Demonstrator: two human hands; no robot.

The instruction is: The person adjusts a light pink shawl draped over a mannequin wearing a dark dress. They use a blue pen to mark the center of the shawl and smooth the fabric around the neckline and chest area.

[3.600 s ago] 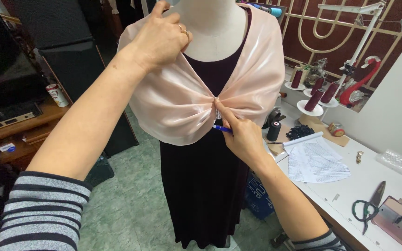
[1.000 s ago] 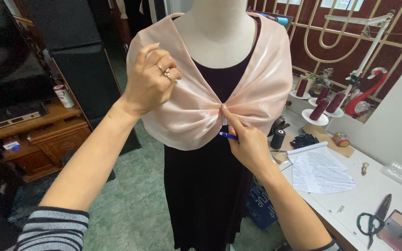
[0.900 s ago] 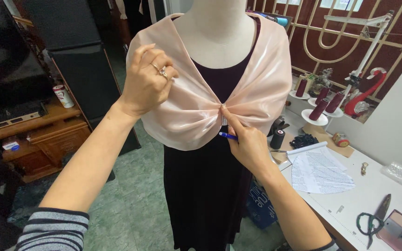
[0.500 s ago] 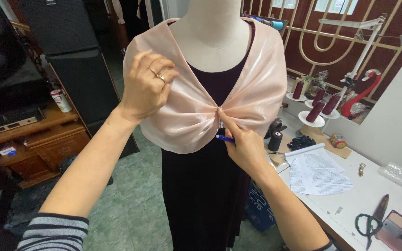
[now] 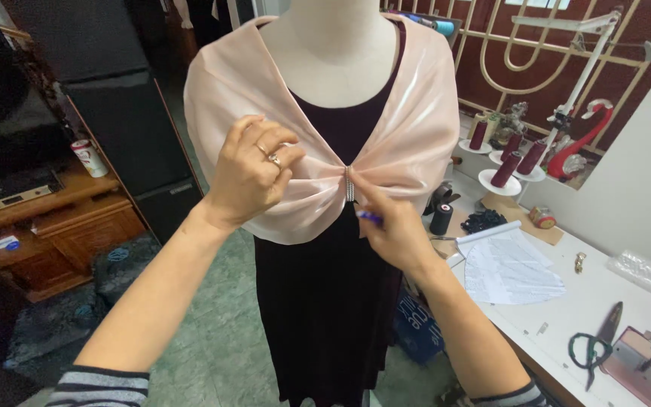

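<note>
My view is evenly lit by soft indoor light, and the glossy pale pink satin shawl (image 5: 408, 136) shows white sheen. The left side falls dim around the dark wooden cabinet (image 5: 54, 226). Edges bend slightly; my near forearms look soft.

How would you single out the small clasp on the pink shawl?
Start at the dress form in its dark dress, draped with the pale pink shawl. At chest centre, where the folds gather, sits the narrow clasp, beside the right hand: the only sparkly silver strip there.
</note>
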